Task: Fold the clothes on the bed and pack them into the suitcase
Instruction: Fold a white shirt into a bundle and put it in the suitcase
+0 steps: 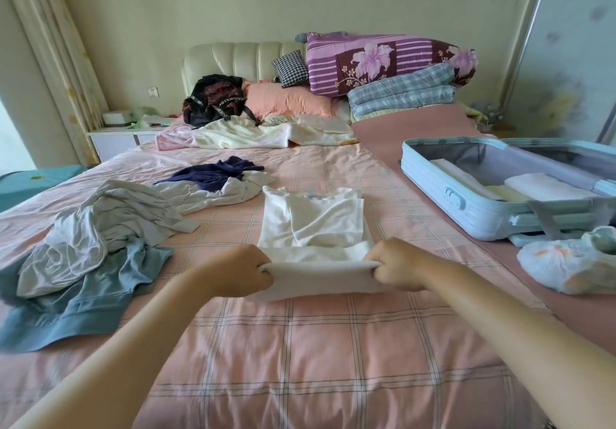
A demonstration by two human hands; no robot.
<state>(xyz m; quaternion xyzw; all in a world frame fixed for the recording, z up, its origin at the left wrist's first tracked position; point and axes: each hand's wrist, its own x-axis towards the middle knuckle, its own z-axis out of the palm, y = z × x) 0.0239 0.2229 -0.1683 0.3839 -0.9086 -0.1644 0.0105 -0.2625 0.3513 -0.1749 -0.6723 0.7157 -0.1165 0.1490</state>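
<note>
My left hand [248, 270] and right hand [393, 267] each pinch a near corner of the white shirt [313, 225], lifting its hem to fold it away from me; the suitcase [466, 192] lies open beyond my right hand for packing.

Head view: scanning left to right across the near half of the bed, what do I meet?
Crumpled grey and blue clothes pile → left hand → white shirt, gripped at its near edge → right hand → open suitcase.

The bed [300, 345] carries a white shirt [313, 225], loose clothes [100, 235], an open suitcase [466, 202], a backpack [213, 98] and pillows [290, 98].
</note>
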